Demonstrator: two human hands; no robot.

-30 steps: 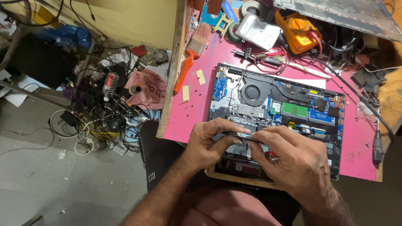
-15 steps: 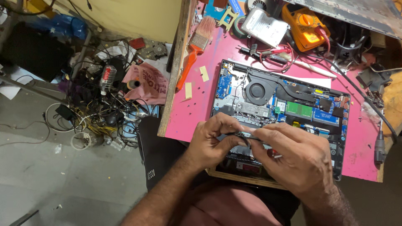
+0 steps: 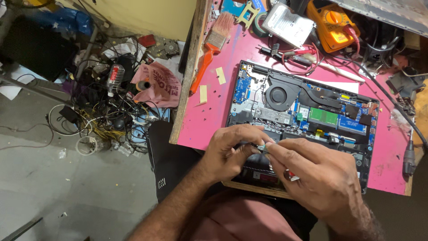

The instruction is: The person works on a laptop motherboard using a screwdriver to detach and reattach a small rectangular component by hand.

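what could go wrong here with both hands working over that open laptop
The left hand and right hand pinch a small part right above the open laptop; a slip might drop it into the exposed boards. The laptop's near edge overhangs the pink table, so pressing down could tip it. Red leads lying close behind might snag.

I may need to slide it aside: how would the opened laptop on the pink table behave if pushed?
The opened laptop probably slides as one stiff, flat slab, unlikely to tip. Its bared circuit boards and fan look fragile, so push at the rim. Its near edge seems to overhang the pink table under the left hand and right hand, so it might drop.
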